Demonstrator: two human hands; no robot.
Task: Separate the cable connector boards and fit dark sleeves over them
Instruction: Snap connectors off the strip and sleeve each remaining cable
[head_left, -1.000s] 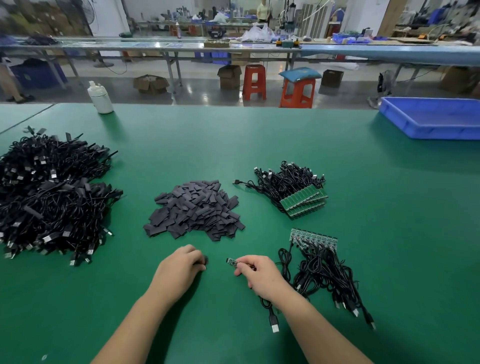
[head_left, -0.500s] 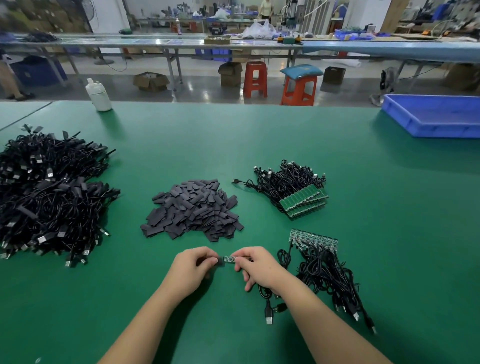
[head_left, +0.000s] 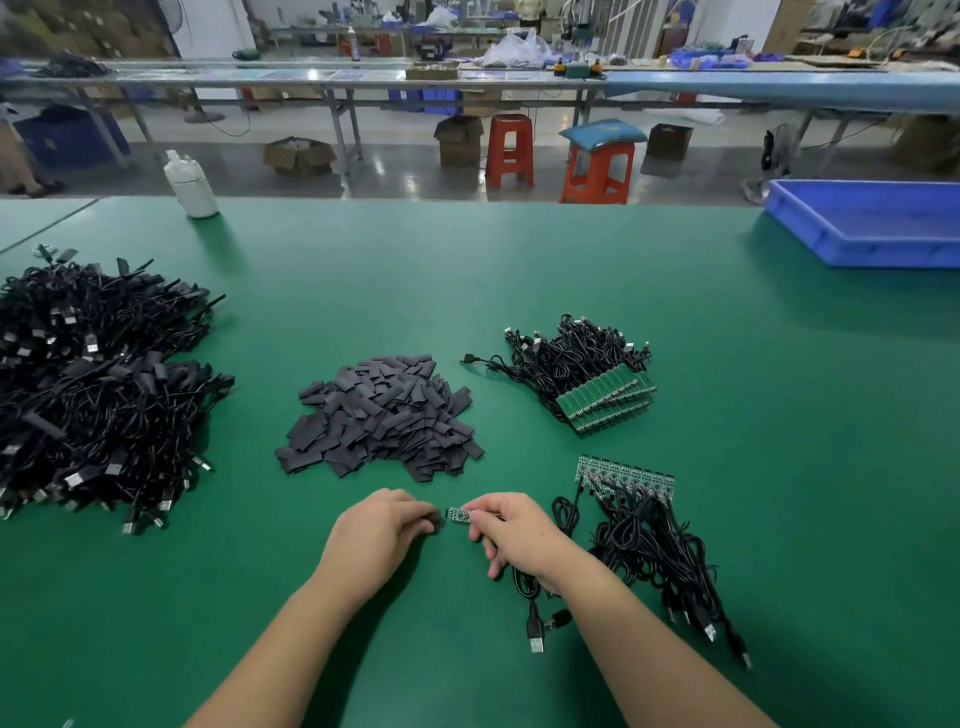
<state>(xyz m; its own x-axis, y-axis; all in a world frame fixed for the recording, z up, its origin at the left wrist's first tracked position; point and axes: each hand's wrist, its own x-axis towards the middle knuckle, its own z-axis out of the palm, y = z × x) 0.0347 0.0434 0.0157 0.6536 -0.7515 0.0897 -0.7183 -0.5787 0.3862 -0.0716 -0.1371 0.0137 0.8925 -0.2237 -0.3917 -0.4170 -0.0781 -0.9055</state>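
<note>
Step in hand, as judged: threading 1 dark sleeve over 1 separated connector board

- Right hand (head_left: 511, 535): pinching the connector board (head_left: 459, 514) at its cable end, free end pointing left; other fingers loosely curled
- Left hand (head_left: 376, 535): fingers curled at the board's free end, apparently pinching a sleeve (sleeve itself almost hidden behind the fingertips, so grip not confirmed)
- Board held just above the green table (head_left: 675, 312), directly in front of the sleeve pile (head_left: 382, 413), own cable (head_left: 535, 618) trailing under the right wrist

Advice for doing it well:
- Squeeze the flat sleeve at its edges to open the mouth before offering it
- Keep board level and in line with the sleeve; lead with 1 corner
- Push from the cable end, avoiding bending at the solder joint
- Slide until all green is covered

Supply noted: joined board strip (head_left: 626, 473) just right; stacked boards (head_left: 605, 397) beyond; cable heap (head_left: 98, 395) far left, seemingly finished
</note>
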